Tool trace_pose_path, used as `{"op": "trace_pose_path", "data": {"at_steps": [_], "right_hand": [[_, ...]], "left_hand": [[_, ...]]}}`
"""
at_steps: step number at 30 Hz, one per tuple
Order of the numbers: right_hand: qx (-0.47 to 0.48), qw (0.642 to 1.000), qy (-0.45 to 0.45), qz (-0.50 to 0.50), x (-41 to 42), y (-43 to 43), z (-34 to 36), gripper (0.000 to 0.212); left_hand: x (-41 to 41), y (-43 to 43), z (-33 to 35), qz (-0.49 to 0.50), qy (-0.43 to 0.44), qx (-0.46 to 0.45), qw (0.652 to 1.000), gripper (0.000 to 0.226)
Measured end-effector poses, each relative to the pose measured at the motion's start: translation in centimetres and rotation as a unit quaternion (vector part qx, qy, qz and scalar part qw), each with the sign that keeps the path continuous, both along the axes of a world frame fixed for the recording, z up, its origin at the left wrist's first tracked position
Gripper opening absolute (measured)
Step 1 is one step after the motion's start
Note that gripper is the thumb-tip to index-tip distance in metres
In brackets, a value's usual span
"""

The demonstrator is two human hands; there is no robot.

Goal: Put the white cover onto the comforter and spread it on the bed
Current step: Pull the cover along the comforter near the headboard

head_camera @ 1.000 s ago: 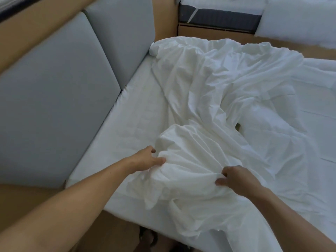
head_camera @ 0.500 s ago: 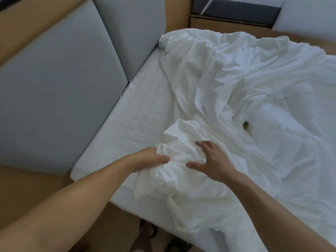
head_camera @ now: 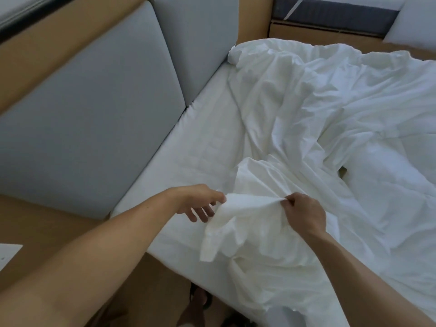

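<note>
Nearest, at six o'clock, a foot in a dark sandal (head_camera: 199, 300) shows blurred below the bed's corner. Just beyond, the left hand (head_camera: 200, 204) pinches the edge of the thin, creased white fabric cover (head_camera: 257, 234) between thumb and forefinger, its other fingers hanging loose. At five o'clock the right hand (head_camera: 304, 215) has its fingers curled tight on the same edge, so a short taut ridge of cloth runs between the two. Below that ridge the cover droops in soft folds over the bed's near corner, and beyond it the cover spreads in rumpled waves toward one o'clock. At three o'clock lies the puffier, smoother white comforter (head_camera: 389, 182). A flat white bed sheet (head_camera: 200, 142) lies bare toward eleven o'clock, meeting grey padded rectangular panels (head_camera: 94, 114) at ten o'clock. Farthest, at one o'clock, sits a dark grey mattress band (head_camera: 330, 13) on a tan wooden base.
</note>
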State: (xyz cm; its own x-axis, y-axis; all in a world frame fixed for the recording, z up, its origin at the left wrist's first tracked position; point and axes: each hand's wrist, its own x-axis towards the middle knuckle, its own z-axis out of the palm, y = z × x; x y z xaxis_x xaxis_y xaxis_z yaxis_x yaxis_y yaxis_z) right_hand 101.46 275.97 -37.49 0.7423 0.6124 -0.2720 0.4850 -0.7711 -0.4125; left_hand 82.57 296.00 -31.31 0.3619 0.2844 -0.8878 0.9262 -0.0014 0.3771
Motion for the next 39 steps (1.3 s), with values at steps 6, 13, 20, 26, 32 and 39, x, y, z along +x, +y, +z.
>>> {"op": "trace_pose_path", "data": {"at_steps": [6,13,20,26,32,39], "right_hand": [[-0.033,0.999,0.013,0.022,0.8,0.9,0.2,0.020],[0.022,0.993,0.085,0.084,1.3,1.0,-0.2,0.024],[0.058,0.960,0.157,0.223,-1.8,5.9,1.9,0.056],[0.060,0.959,0.188,0.203,-3.1,6.8,1.1,0.031],[0.106,0.955,0.187,0.203,-1.6,6.4,2.8,0.007],[0.109,0.967,0.091,0.213,-2.4,7.6,3.4,0.017]], "left_hand": [[0.8,-1.3,-2.2,0.089,-0.047,-0.012,0.995,0.032],[1.7,-2.4,-5.1,0.225,-0.154,-0.030,0.962,0.025],[1.7,-2.8,-6.5,0.248,-0.198,-0.192,0.929,0.039],[1.8,-2.4,-7.2,0.242,-0.227,-0.211,0.920,0.035],[1.0,-2.6,-7.5,0.282,-0.260,-0.232,0.894,0.021],[2.3,-3.6,-7.9,0.281,-0.172,-0.304,0.894,0.037]]}}
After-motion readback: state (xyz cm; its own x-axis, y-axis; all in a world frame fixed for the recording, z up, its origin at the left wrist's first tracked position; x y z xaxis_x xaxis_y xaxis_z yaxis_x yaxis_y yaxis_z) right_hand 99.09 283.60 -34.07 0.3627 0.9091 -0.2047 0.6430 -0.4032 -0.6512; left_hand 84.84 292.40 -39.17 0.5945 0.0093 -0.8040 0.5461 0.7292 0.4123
